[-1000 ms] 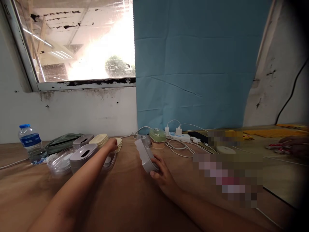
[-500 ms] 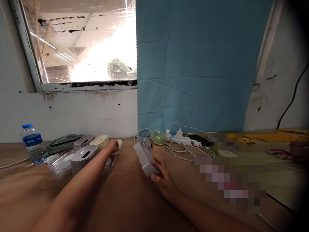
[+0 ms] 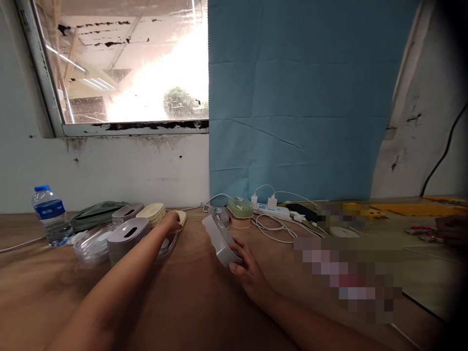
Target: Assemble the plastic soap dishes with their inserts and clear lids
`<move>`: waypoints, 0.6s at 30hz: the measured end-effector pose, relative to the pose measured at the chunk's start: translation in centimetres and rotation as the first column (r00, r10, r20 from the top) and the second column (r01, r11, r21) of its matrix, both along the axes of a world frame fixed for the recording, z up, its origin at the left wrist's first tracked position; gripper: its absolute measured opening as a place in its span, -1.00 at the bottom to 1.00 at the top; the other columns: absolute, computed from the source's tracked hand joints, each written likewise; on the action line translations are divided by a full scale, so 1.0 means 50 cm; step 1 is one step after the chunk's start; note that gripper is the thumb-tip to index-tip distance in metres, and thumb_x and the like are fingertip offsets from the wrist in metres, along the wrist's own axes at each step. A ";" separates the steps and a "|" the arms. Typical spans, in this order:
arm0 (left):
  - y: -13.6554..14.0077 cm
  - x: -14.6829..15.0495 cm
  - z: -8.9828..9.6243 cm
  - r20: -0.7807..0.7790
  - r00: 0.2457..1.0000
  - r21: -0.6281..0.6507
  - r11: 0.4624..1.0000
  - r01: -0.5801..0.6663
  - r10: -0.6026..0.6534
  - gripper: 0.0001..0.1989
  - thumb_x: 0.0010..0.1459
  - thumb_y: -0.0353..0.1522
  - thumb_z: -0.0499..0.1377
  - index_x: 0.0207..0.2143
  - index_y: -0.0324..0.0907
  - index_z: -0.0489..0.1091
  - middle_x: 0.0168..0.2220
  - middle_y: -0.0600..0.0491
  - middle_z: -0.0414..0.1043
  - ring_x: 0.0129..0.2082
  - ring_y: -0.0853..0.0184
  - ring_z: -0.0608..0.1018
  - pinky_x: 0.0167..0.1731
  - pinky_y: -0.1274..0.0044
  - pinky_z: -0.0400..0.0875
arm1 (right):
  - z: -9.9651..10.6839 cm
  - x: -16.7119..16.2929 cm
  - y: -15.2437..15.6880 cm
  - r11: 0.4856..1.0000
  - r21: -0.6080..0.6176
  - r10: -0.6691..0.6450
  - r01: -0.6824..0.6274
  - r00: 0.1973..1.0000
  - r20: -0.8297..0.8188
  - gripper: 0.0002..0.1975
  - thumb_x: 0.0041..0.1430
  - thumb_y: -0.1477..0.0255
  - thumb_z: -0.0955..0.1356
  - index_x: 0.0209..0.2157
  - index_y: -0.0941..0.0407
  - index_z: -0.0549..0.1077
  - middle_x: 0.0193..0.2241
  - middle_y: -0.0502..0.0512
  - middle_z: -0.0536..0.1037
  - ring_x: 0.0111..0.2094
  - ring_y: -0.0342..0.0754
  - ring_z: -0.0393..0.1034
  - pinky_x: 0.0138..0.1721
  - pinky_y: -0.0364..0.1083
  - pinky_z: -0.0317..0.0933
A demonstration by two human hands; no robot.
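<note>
right hand holds a pale grey container, wavy edge pointing up and away, tilted, above the middle of the bench; thumb on the near end, other fingers round the side. left hand is stretched forward to a cream piece, looks to be touching it; its fingers are bunched, cannot tell if they grip. just left of that hand, a cream stack with wavy sides. left forearm passes in front of a clear tray and beside a grey slotted box. second slotted box behind, clear plastic container to the left, then green pouch and water bottle. beyond the held container: small grey box, green-topped box, power strip with white cables. far right, another person's hand, dim, near red-and-white pieces. pixelated patch covers part of the right side.
</note>
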State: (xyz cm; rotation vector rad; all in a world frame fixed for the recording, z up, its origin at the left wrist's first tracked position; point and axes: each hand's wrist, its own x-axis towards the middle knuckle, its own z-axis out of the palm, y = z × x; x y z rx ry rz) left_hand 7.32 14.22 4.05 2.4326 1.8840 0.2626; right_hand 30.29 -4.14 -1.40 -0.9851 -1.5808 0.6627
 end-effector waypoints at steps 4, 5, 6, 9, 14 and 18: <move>-0.058 0.030 0.043 0.114 0.990 0.204 0.977 0.062 -0.087 -0.76 0.01 -0.40 0.10 -0.22 -0.24 0.34 -0.15 -0.06 0.36 -0.10 0.25 0.36 -0.10 0.50 0.20 | -0.004 0.001 0.005 1.000 0.029 -0.008 0.008 1.000 0.017 -0.61 -0.07 0.20 0.27 -0.18 0.07 0.38 -0.01 0.16 0.15 0.08 0.13 0.02 0.03 0.05 0.04; -0.084 0.040 0.057 0.140 0.981 0.263 0.960 0.091 -0.132 -0.74 0.06 -0.39 0.04 -0.16 -0.22 0.31 -0.10 -0.04 0.32 -0.06 0.28 0.33 -0.06 0.51 0.17 | -0.005 0.002 0.007 0.999 0.039 -0.022 0.021 0.999 0.035 -0.61 -0.08 0.21 0.28 -0.19 0.06 0.38 -0.02 0.16 0.15 0.08 0.13 0.01 0.03 0.05 0.03; -0.116 0.051 0.071 0.157 0.971 0.312 0.942 0.123 -0.178 -0.73 0.09 -0.37 0.00 -0.14 -0.19 0.29 -0.07 -0.01 0.29 -0.04 0.30 0.30 -0.03 0.52 0.14 | -0.006 0.002 0.009 0.998 0.047 -0.043 0.040 0.997 0.060 -0.61 -0.10 0.22 0.29 -0.20 0.06 0.39 -0.02 0.16 0.15 0.09 0.14 -0.01 0.04 0.06 0.00; -0.233 0.071 0.098 0.170 0.833 0.487 0.780 0.394 -0.527 -0.77 0.11 -0.36 -0.03 -0.19 -0.18 0.31 -0.12 0.00 0.29 -0.09 0.33 0.32 -0.05 0.51 0.18 | -0.006 0.001 0.013 0.993 0.045 -0.112 0.107 0.983 0.147 -0.63 -0.19 0.27 0.35 -0.25 0.06 0.41 -0.03 0.16 0.13 0.10 0.17 -0.07 0.08 0.09 -0.07; -0.366 0.013 0.050 -0.043 0.726 0.397 0.655 0.643 -0.686 -0.75 0.05 -0.44 -0.01 -0.19 -0.14 0.31 -0.21 -0.02 0.33 -0.11 0.24 0.32 -0.07 0.40 0.21 | -0.002 -0.002 0.009 0.992 -0.003 -0.119 0.126 0.950 0.289 -0.64 -0.19 0.34 0.38 -0.24 0.07 0.41 -0.02 0.16 0.08 0.09 0.17 -0.06 0.08 0.10 -0.08; -0.339 -0.085 -0.038 0.016 0.878 0.479 0.774 0.414 -0.479 -0.66 0.01 -0.50 -0.03 -0.11 -0.18 0.25 -0.07 -0.11 0.25 -0.06 0.17 0.29 -0.05 0.31 0.22 | 0.000 -0.019 0.018 0.996 0.017 -0.088 0.091 0.877 0.472 -0.62 -0.14 0.27 0.39 -0.20 0.03 0.39 0.03 0.15 0.04 0.11 0.21 -0.09 0.05 0.13 -0.04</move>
